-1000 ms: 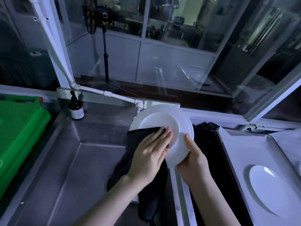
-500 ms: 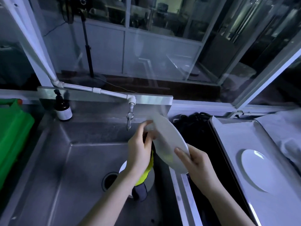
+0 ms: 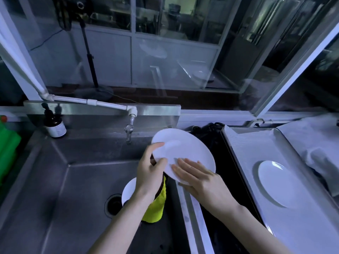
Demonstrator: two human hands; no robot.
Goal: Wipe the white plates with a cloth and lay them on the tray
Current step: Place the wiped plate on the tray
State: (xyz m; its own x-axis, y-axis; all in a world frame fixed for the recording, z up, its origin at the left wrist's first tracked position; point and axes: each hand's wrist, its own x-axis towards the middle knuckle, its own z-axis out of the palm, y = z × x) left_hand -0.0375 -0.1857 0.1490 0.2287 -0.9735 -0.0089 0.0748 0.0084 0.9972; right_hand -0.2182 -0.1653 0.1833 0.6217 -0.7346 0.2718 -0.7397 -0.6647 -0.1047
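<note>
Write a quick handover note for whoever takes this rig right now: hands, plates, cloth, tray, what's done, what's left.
Left grip: holds the cloth at the left rim of the plate in hand, over the right edge of the sink.
Right grip: pinches that plate's near rim, fingers flat on its face.
Done: one laid plate on the tray.
Left: finish wiping the plate in hand and lay it on the tray; then the sink plate, partly hidden by the left arm.

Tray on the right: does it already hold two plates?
No, only one white plate lies on the tray.
</note>
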